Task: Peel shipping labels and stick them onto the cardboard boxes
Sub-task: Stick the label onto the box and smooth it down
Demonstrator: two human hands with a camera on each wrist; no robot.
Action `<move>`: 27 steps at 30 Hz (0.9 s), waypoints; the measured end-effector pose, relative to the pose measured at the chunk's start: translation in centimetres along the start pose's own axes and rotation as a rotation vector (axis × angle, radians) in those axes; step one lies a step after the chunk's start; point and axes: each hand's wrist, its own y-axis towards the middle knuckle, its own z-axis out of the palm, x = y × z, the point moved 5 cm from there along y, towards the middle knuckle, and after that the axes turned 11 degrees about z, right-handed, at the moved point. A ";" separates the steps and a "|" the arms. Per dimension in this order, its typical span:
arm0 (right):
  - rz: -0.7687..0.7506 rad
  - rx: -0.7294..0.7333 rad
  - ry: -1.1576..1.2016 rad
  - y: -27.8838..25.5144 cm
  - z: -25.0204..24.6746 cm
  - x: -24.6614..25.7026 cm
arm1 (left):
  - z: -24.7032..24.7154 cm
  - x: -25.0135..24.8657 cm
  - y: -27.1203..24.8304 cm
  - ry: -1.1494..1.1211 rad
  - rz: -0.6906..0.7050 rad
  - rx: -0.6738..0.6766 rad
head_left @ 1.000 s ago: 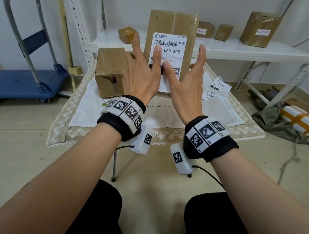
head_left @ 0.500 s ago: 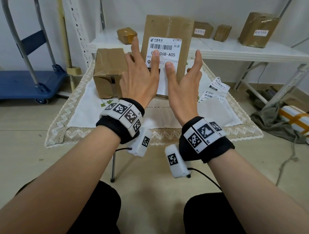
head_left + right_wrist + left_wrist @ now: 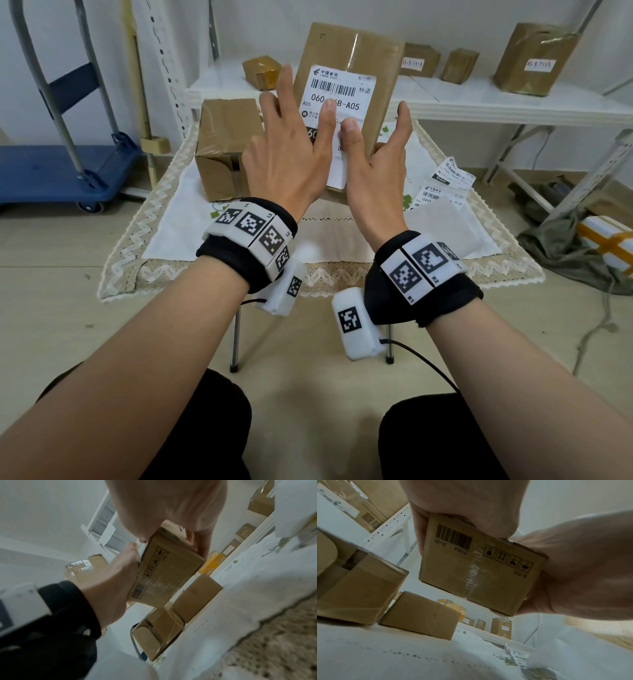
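Note:
Both hands hold a tall cardboard box upright above the table. A white shipping label with a barcode is on the side facing me. My left hand grips the box's left side, its thumb pressed on the label's number line. My right hand grips the right side, and its thumb lies lower on the label. In the left wrist view the box hangs off the cloth between the two palms. The right wrist view shows the box clamped between the hands.
A second brown box stands on the cloth-covered table at the left. Loose labels and a backing sheet lie at the right. Behind is a white shelf with small boxes, and a blue trolley stands at the left.
My left thumb has slid a little to the right along the label's number line. The box stays held in both hands at about the same place.

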 end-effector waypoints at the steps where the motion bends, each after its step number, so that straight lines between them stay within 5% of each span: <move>1: -0.001 -0.004 0.003 0.2 0.1 -0.1 | -0.1 0.1 0.2 -0.005 0.005 -0.011; 14: 0.075 0.011 0.006 1.1 -1.9 -0.7 | -0.5 1.9 1.0 -0.215 0.104 -0.058; 21: 0.055 -0.011 -0.085 0.9 -1.4 -0.9 | 0.3 1.9 0.7 -0.274 0.027 0.014; 27: 0.004 0.041 -0.084 0.5 -0.2 -0.9 | 0.5 0.1 -0.5 -0.024 0.032 0.098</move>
